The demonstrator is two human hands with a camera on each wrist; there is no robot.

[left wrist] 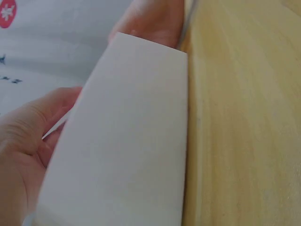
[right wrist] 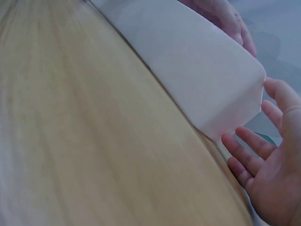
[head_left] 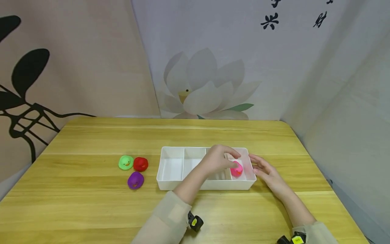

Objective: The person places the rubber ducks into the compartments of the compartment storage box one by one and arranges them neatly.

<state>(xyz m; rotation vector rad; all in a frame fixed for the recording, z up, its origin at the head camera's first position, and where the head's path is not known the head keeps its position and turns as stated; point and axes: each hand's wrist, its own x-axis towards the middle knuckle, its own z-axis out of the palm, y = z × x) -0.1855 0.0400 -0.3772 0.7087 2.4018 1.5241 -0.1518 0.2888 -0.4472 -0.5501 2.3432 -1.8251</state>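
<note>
The pink duck sits in the rightmost compartment of the white tray, right of centre in the lower half of the head view. The left hand arches over the tray from the bottom of the frame, its thumb touching the top of the duck. Its grip is loosely parted, with a gap showing between thumb and forefinger; its other fingers are hidden. The right hand, right of the tray, rests its fingertips against the tray's right end wall, its grip wide and holding nothing; the right wrist view shows those fingers spread beside the corner. Dividers split the tray into four; the left hand and forearm partly cover the third compartment.

At the left of the frame, well apart from the tray, a green duck, a red toy and a purple toy lie close together on the wooden tabletop, the purple one lowest. Beige sleeves and black wrist cameras show along the bottom edge. Behind, a pale cloth backdrop carries a large printed flower at upper centre, dark leaves at upper left and black characters at upper right.
</note>
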